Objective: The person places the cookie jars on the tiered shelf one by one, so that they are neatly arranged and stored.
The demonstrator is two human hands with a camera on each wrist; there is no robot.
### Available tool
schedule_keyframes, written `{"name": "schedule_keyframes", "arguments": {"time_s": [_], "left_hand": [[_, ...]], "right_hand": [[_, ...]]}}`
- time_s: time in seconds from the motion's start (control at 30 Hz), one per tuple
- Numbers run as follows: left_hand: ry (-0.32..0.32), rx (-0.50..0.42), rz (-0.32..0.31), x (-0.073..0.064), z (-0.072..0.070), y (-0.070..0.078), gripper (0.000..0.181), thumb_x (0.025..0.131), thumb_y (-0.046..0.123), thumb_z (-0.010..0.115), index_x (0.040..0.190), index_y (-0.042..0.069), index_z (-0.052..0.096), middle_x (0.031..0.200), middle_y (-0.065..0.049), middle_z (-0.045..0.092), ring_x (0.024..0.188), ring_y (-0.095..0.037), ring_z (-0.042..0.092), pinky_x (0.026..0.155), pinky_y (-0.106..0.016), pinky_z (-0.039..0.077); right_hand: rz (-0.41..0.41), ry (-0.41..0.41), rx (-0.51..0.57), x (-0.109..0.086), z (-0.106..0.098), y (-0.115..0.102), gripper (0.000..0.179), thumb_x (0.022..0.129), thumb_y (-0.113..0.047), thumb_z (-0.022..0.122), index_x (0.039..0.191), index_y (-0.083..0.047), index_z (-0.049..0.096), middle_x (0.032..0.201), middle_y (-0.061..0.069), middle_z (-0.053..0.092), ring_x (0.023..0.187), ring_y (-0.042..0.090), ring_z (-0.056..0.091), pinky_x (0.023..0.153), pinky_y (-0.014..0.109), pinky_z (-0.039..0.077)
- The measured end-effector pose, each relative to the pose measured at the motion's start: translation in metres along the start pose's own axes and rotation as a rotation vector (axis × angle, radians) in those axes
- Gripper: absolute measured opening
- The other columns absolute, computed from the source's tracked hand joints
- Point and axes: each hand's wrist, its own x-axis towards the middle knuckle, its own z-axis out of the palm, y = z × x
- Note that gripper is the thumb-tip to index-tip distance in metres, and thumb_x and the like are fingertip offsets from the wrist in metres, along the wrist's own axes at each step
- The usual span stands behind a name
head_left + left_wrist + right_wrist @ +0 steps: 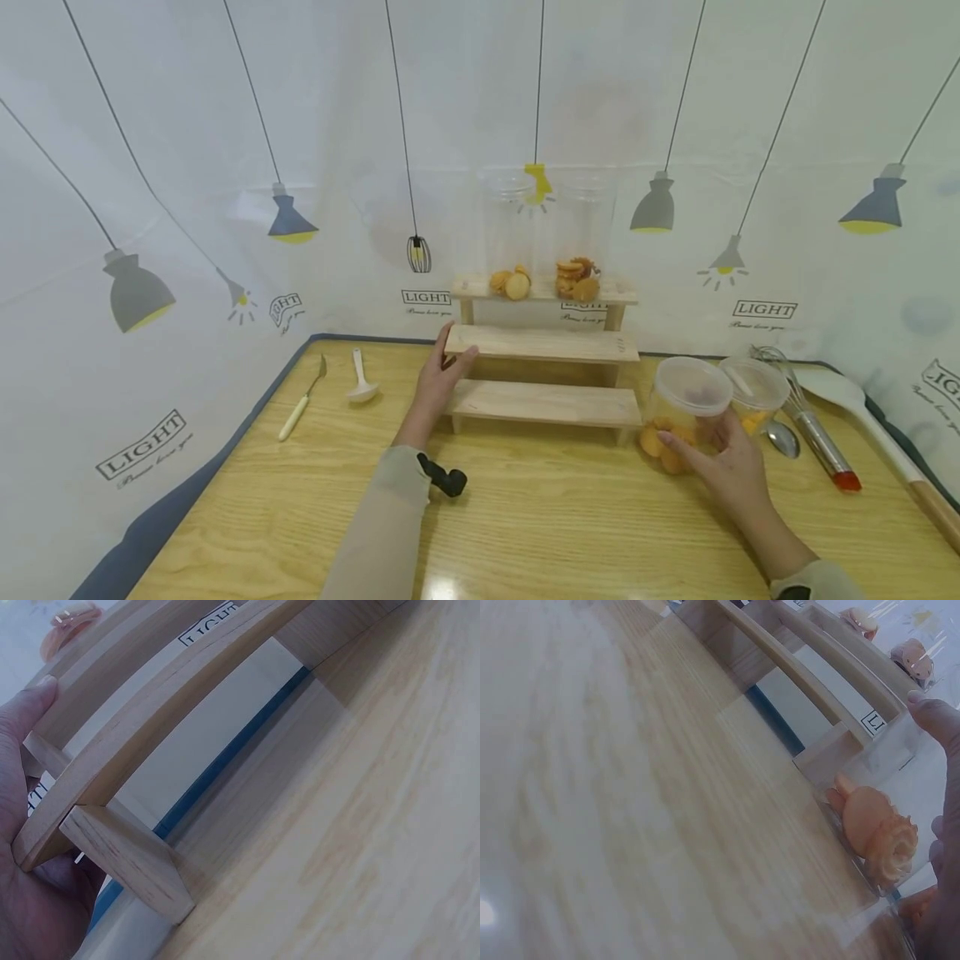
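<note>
A three-step wooden display stand stands on the table. My left hand grips the left end of its middle step, thumb over the top edge; the left wrist view shows the palm against the end of a step. At the stand's right side, my right hand holds a clear lidded jar with cookies in its bottom. In the right wrist view the cookies show through the jar wall. A second lidded jar is just behind that hand.
Two tall clear jars with cookies stand on the top step. A small fork and a white ladle lie left. At right lie a spoon, a whisk and a white spatula. A printed curtain hangs behind.
</note>
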Motion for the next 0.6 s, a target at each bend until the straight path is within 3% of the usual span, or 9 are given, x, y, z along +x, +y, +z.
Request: {"name": "schedule_keyframes", "arguments": {"time_s": [0.4, 0.5, 0.6], "left_hand": [[0.008, -0.005, 0.011, -0.0004, 0.0005, -0.0002, 0.088, 0.09, 0.059, 0.068, 0.161, 0.032, 0.024, 0.162, -0.007, 0.03, 0.146, -0.035, 0.033, 0.115, -0.05, 0.034], [0.003, -0.005, 0.013, -0.0006, 0.0004, 0.0001, 0.088, 0.091, 0.059, 0.068, 0.162, 0.032, 0.023, 0.163, -0.007, 0.029, 0.146, -0.035, 0.033, 0.115, -0.051, 0.034], [0.004, -0.001, 0.009, -0.0009, 0.0005, 0.0015, 0.088, 0.09, 0.059, 0.068, 0.161, 0.033, 0.023, 0.163, -0.006, 0.029, 0.146, -0.035, 0.033, 0.115, -0.051, 0.035]], "right_hand": [[0.009, 0.004, -0.005, -0.0012, -0.0002, -0.001, 0.089, 0.083, -0.023, 0.086, 0.156, -0.016, 0.036, 0.151, 0.019, 0.046, 0.136, 0.046, 0.044, 0.106, 0.063, 0.038], [0.012, 0.014, -0.024, -0.0021, -0.0001, -0.0011, 0.089, 0.082, -0.024, 0.087, 0.155, -0.016, 0.037, 0.15, 0.018, 0.048, 0.135, 0.044, 0.045, 0.109, 0.054, 0.04], [0.004, 0.025, -0.034, -0.0025, -0.0001, -0.0014, 0.088, 0.081, -0.023, 0.088, 0.154, -0.017, 0.039, 0.15, 0.015, 0.049, 0.135, 0.039, 0.048, 0.109, 0.032, 0.043]]}}
